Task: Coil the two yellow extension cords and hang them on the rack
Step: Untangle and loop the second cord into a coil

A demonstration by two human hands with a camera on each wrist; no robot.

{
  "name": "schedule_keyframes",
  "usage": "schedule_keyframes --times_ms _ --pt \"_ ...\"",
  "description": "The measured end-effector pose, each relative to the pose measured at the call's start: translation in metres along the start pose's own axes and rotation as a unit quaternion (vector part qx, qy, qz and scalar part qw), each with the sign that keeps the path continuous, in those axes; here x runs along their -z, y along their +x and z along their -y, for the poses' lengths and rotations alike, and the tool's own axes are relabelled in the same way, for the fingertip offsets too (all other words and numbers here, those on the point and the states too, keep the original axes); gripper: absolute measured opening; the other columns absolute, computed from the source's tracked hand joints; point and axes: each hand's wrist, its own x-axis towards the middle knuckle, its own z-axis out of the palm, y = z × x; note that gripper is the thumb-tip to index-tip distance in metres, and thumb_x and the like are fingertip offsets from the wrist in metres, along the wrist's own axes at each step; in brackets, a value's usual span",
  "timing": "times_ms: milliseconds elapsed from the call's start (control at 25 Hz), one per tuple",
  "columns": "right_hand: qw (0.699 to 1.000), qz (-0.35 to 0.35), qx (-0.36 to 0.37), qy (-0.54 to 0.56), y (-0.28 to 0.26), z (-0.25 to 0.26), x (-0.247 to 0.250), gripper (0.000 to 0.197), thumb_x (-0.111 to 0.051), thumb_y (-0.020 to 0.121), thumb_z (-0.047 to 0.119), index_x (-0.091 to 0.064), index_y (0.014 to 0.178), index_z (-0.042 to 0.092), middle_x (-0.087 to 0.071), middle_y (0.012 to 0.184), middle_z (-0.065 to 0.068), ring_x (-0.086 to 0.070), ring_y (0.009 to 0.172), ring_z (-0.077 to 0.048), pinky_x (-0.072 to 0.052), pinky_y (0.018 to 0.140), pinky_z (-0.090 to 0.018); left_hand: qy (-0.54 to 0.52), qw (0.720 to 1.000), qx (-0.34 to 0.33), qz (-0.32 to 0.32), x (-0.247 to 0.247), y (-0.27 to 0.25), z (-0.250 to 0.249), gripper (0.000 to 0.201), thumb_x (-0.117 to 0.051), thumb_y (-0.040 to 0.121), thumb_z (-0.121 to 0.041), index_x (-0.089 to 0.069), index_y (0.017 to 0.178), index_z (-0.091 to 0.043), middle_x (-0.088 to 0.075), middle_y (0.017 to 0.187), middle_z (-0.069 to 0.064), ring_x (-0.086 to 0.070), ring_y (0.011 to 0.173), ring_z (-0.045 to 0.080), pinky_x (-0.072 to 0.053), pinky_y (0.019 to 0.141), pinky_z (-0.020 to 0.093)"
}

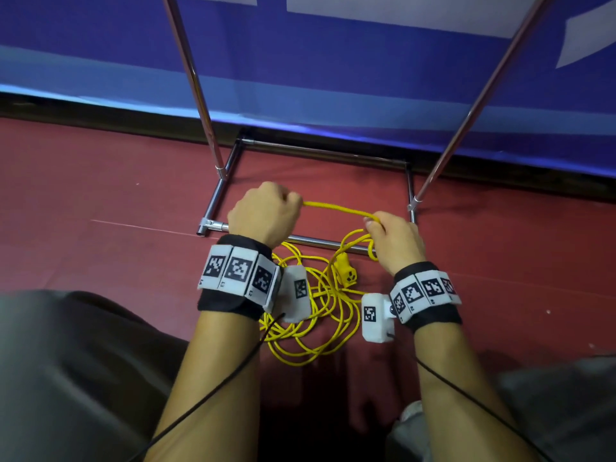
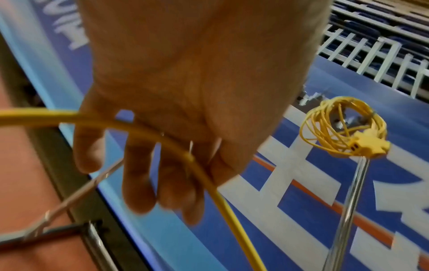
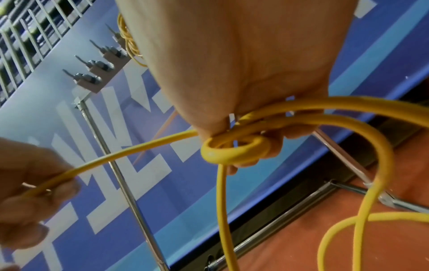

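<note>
Your left hand [image 1: 263, 211] and right hand [image 1: 395, 236] stretch a short run of the yellow extension cord [image 1: 336, 208] between them, above the front bar of the rack [image 1: 310, 241] on the red floor [image 1: 100, 201]. The left hand's fingers curl around the cord and grip it; the right hand's fingers close on a tight little loop of the same cord, seen from the right wrist as a small ring pressed against the fingertips [image 3: 267, 146]. The rest of this cord lies in a loose tangle [image 1: 300, 315] on the floor below your wrists, just in front of the rack's front bar, its yellow socket end [image 1: 346, 271] dangling among the strands. The other cord [image 2: 341, 128] already sits coiled on a peg at the top of the rack, its socket block hanging to one side.

The risks lie in that heap. Strands cross each other, so a hard pull likely draws a knot tight instead of feeding slack. The socket end may snag on a strand or on the front bar as it lifts. The small loop in your right hand looks too tight to match a hanging coil; left so, it probably kinks the cord or springs open once your grip eases.
</note>
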Motion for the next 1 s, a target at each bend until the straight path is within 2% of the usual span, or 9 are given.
schedule_keyframes --times_ms 80,160,280,400,520,680,800,920,1000 --pt "0.996 0.016 0.079 0.046 -0.003 0.010 0.002 0.016 -0.050 0.096 0.025 -0.061 0.083 0.024 -0.054 0.065 -0.001 -0.051 0.074 -0.029 -0.030 0.063 -0.030 0.021 0.996 -0.037 0.072 -0.001 -0.003 -0.008 0.049 -0.040 0.078 -0.055 -0.069 0.085 -0.016 -0.071 0.085 0.009 -0.064 0.089 0.035 -0.051 0.082 0.039" --pt "0.983 0.016 0.152 0.102 -0.004 0.020 0.002 0.014 -0.053 0.093 0.014 -0.063 0.086 0.022 -0.054 0.068 0.004 -0.052 0.072 -0.024 -0.032 0.064 -0.028 -0.020 0.987 -0.097 0.127 -0.012 -0.010 -0.023 0.045 -0.052 0.089 -0.057 -0.062 0.072 -0.016 -0.061 0.068 0.003 -0.058 0.078 0.032 -0.043 0.067 0.035" --pt "0.987 0.025 0.135 0.080 -0.005 0.024 0.004 0.012 -0.058 0.092 0.029 -0.060 0.101 0.022 -0.060 0.093 -0.002 -0.054 0.092 -0.025 -0.040 0.082 -0.035 -0.058 0.989 -0.122 0.052 -0.029 -0.013 -0.025 0.036 -0.060 0.095 -0.043 -0.063 0.074 -0.013 -0.052 0.060 0.000 -0.059 0.079 0.036 -0.039 0.062 0.036" --pt "0.996 0.037 0.077 -0.008 -0.006 0.024 0.010 0.028 -0.058 0.089 0.049 -0.049 0.092 0.022 -0.057 0.077 0.007 -0.050 0.083 -0.024 -0.036 0.082 -0.038 -0.072 0.993 -0.079 -0.041 -0.036 -0.008 -0.016 0.035 -0.060 0.094 -0.045 -0.069 0.083 -0.013 -0.066 0.074 0.010 -0.063 0.086 0.038 -0.049 0.069 0.041" --pt "0.987 -0.041 0.126 0.090 -0.009 0.029 0.009 0.034 -0.074 0.078 0.039 -0.045 0.084 0.022 -0.049 0.066 0.012 -0.052 0.076 -0.023 -0.039 0.077 -0.040 -0.097 0.988 -0.028 -0.114 -0.035 -0.006 -0.014 0.037 -0.059 0.094 -0.046 -0.069 0.082 -0.013 -0.068 0.078 0.013 -0.063 0.087 0.040 -0.045 0.066 0.038" --pt "0.965 -0.083 0.199 0.147 -0.006 0.024 0.006 0.035 -0.083 0.067 0.025 -0.049 0.074 0.020 -0.046 0.075 0.009 -0.046 0.073 -0.017 -0.041 0.071 -0.037 -0.128 0.978 -0.006 -0.162 -0.032 -0.006 -0.015 0.037 -0.057 0.096 -0.043 -0.058 0.072 -0.016 -0.056 0.067 0.007 -0.060 0.082 0.042 -0.030 0.062 0.033" --pt "0.960 -0.087 0.208 0.166 0.003 0.008 0.005 0.037 -0.085 0.063 0.025 -0.048 0.065 0.018 -0.046 0.079 0.005 -0.048 0.074 -0.021 -0.040 0.067 -0.034 -0.162 0.966 0.027 -0.202 -0.021 0.003 -0.005 0.040 -0.055 0.098 -0.037 -0.054 0.068 -0.009 -0.049 0.060 0.005 -0.056 0.078 0.042 -0.026 0.062 0.034" --pt "0.989 -0.016 0.143 0.027 0.006 -0.007 0.001 0.042 -0.085 0.064 0.025 -0.043 0.066 0.024 -0.046 0.075 0.007 -0.050 0.078 -0.026 -0.038 0.069 -0.037 -0.199 0.961 -0.046 -0.184 -0.008 0.007 -0.001 0.041 -0.053 0.096 -0.039 -0.065 0.077 -0.005 -0.050 0.056 -0.001 -0.053 0.066 0.031 -0.026 0.059 0.033" --pt "0.990 0.012 0.130 0.057 0.004 -0.003 0.002 0.039 -0.086 0.064 0.028 -0.052 0.082 0.021 -0.052 0.090 0.004 -0.051 0.089 -0.020 -0.039 0.077 -0.032 -0.196 0.962 -0.141 -0.125 -0.004 0.005 -0.008 0.037 -0.051 0.092 -0.043 -0.063 0.073 -0.014 -0.049 0.055 -0.006 -0.049 0.058 0.017 -0.029 0.058 0.032"
